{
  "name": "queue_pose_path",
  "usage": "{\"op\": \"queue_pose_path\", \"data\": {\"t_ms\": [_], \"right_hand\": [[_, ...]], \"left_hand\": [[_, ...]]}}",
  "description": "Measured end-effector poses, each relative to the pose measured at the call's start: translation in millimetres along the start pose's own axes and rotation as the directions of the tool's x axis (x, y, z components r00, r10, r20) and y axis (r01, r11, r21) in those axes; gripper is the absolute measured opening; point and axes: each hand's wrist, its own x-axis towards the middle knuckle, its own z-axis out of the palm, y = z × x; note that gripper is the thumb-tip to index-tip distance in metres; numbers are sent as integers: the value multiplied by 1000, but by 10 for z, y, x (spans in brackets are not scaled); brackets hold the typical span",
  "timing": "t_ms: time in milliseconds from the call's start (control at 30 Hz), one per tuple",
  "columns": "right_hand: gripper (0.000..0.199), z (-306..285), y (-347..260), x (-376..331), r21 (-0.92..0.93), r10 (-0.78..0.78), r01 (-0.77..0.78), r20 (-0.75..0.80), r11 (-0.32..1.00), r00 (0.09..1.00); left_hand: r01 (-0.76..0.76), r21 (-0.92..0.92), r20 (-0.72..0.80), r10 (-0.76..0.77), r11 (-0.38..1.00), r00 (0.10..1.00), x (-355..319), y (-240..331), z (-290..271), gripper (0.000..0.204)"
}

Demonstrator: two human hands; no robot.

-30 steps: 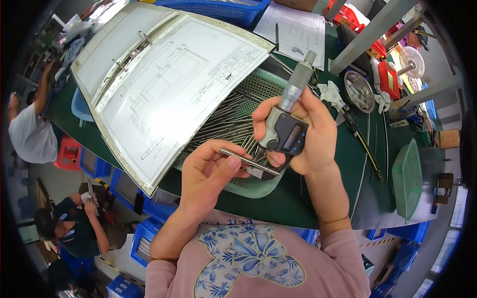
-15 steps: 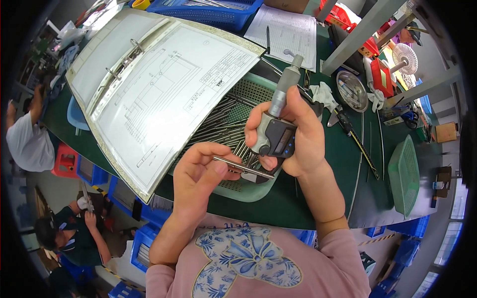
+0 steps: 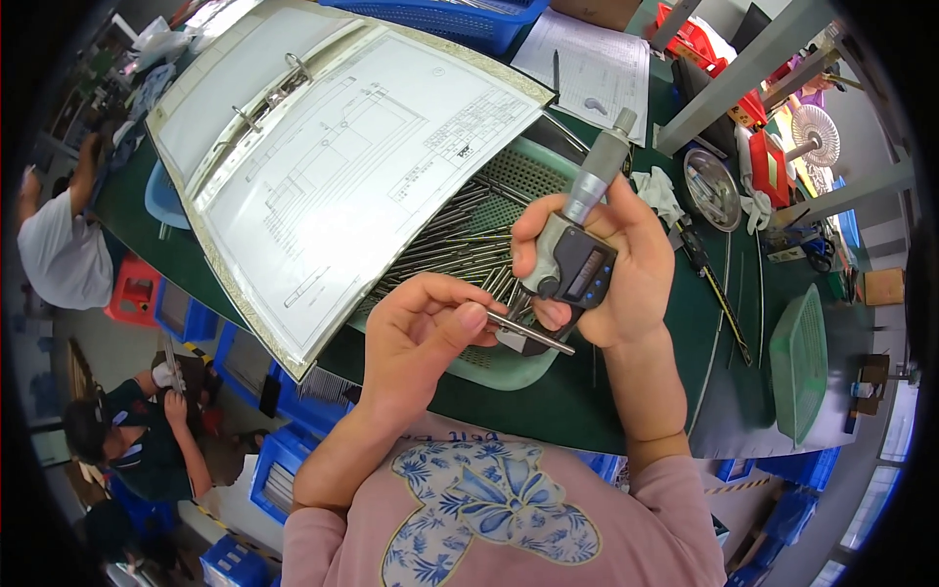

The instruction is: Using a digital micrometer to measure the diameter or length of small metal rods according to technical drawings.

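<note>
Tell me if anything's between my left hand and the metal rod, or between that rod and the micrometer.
Nothing visible is. The left hand pinches the slim metal rod directly, and the rod visually overlaps the lower end of the digital micrometer in the right hand; whether they touch is unclear.

Green basket [image 3: 509, 379], upper L part: hidden under binder [image 3: 205, 235], w/ some rods [image 3: 455, 243]. Held rod [image 3: 538, 336], L end: hidden by fingers [image 3: 438, 287] of L hand [image 3: 406, 342]. Micrometer [image 3: 564, 252] display [image 3: 592, 264] figs., drawing [image 3: 377, 181] fine print: too small to read. Blue basket [image 3: 445, 26]: cut off at top edge.
</note>
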Motion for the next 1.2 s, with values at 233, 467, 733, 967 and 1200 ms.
{"op": "queue_pose_path", "data": {"t_ms": [233,467,733,967,1200], "right_hand": [[62,2,-1,-23,-43,-15,15,-16,999,1000],[62,-17,-17,-42,-58,-24,23,-18,998,1000],[68,5,10,-43,9,-21,20,33,1000,999],[64,-2,-26,-34,-30,-37,38,59,999,998],[65,-2,2,-42,-31,-19,19,-5,999,1000]], "left_hand": [[4,1,45,-4,1000,999,-20,9,-16,15],[36,-60,-1,-36,998,999,-6,43,-31,17],[-24,-21,26,25,999,999,-15,11,-28,10],[-18,5,12,17,1000,1000,-3,20,15,10],[-18,-19,2,18,1000,1000,-17,-14,33,9]]}}
